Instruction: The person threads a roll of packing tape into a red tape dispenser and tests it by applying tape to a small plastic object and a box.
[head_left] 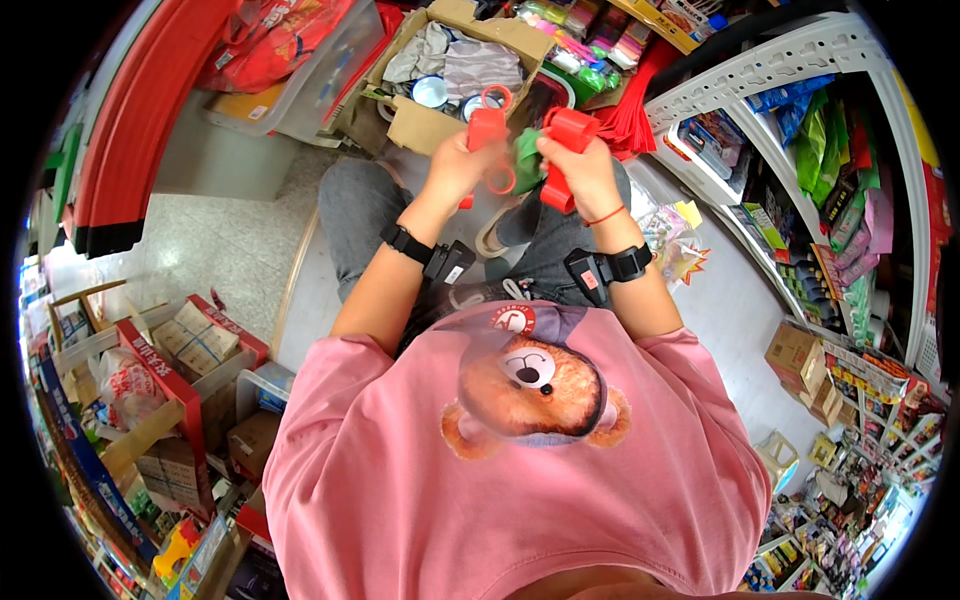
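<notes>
Red, glossy material is occupying both my hands: my left hand [462, 166] is holding one curved red piece [487, 126] with the fingers bent round it, and my right hand [588, 172] is gripping a second red piece [572, 127], the thumb pressing against it. Both pieces are sitting above my legs, just on my side of an open cardboard box [425, 127] containing grey cloth [482, 66]. A red ring [496, 97] is showing by the left-hand piece; blur is concealing whether it is joining on. A green item [526, 160] is hanging between my hands, and I am not able to tell which hand, if either, is supporting it. In my judgement the handling is standing midway: both red pieces are being held and neither is lying set down, while the amount remaining is not showing. As to markings, my black wristbands [410, 244] are carrying small pale labels, too small for reading. A round red badge [514, 319] on my pink shirt [370, 450] is bearing white lettering, a red-edged carton [160, 366] at lower left is displaying white printed characters, and a yellow box [672, 22] at the top is showing dark print. Shelf packets [818, 140] on the right are presenting coloured wrappers, their print not resolving.
</notes>
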